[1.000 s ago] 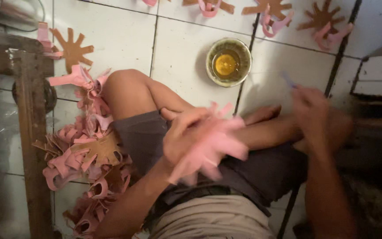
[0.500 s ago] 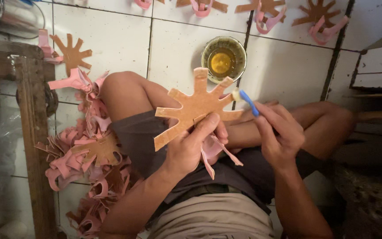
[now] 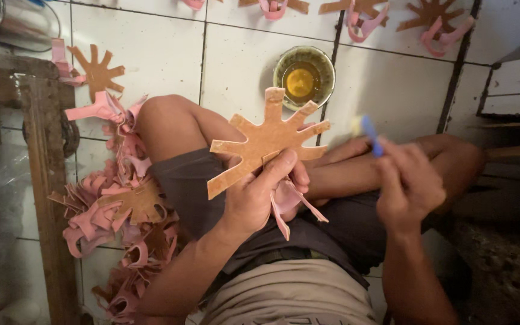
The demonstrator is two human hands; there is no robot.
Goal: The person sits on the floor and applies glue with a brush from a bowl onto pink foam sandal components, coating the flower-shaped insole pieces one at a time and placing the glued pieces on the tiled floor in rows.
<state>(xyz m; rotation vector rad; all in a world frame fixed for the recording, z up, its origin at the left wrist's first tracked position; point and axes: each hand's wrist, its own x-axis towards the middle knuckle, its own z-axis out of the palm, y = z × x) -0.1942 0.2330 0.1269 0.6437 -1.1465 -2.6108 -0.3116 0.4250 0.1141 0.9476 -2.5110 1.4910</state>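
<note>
Tan star cutout (image 3: 266, 141) in left hand (image 3: 260, 198) — bowl (image 3: 304, 76) beyond.

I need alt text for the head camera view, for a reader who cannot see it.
A seated person's left hand holds up a tan star-shaped cutout with pink strips beneath it, while the right hand grips a blue brush. A bowl of amber liquid sits on the white tiled floor, with a pile of pink and tan cutouts beside it.

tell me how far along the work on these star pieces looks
Looks done: a pile of pink-and-brown pieces beside the knee and a row along the tiles. In hand: the left hand holds a brown star cutout; the right hand holds a blue brush near the bowl of amber liquid. Left: this piece, seemingly uncoated.
</note>
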